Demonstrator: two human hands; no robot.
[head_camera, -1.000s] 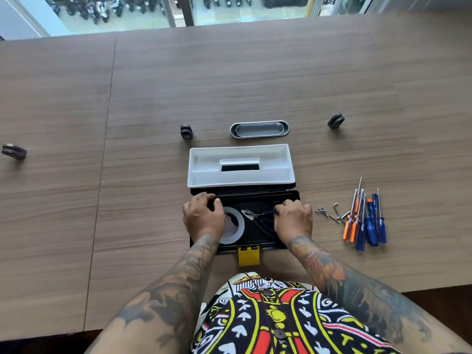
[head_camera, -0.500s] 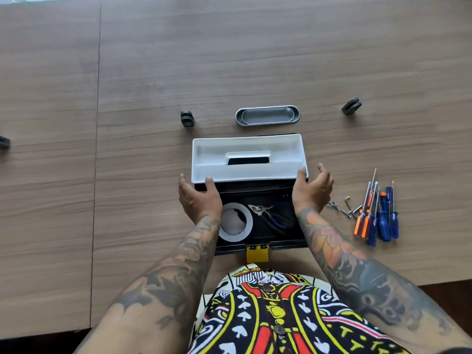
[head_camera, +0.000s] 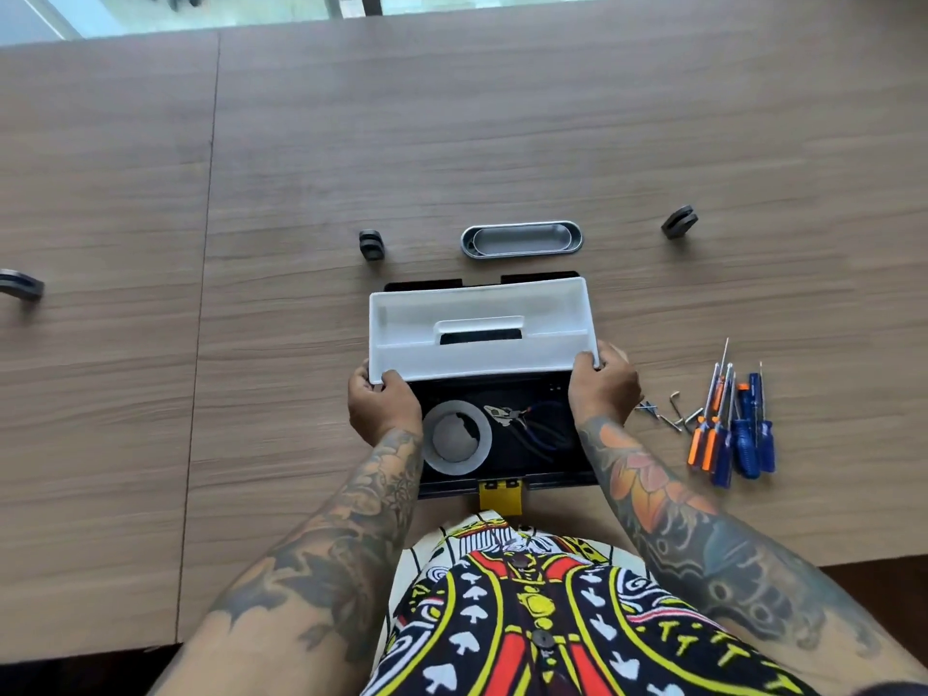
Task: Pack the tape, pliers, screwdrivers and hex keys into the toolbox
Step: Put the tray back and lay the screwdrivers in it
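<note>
The black toolbox (head_camera: 552,477) lies open at the table's near edge, its yellow latch (head_camera: 499,496) facing me. Inside it sit a white roll of tape (head_camera: 456,437) on the left and blue-handled pliers (head_camera: 532,427) on the right. A white insert tray (head_camera: 482,329) lies over the box's far half. My left hand (head_camera: 382,406) grips the tray's near left corner and my right hand (head_camera: 602,386) grips its near right corner. Several orange and blue screwdrivers (head_camera: 730,434) and small hex keys (head_camera: 670,416) lie on the table to the right of the box.
An oval metal grommet (head_camera: 522,239) is set into the wooden table (head_camera: 502,143) just behind the tray. Small black clips stand at the left (head_camera: 371,244), right (head_camera: 679,222) and far left (head_camera: 20,284). The table's near edge runs by my body.
Both hands left the inside of the box, moved up to the white tray and now grip its near corners. The tray sits slightly nearer over the box.
</note>
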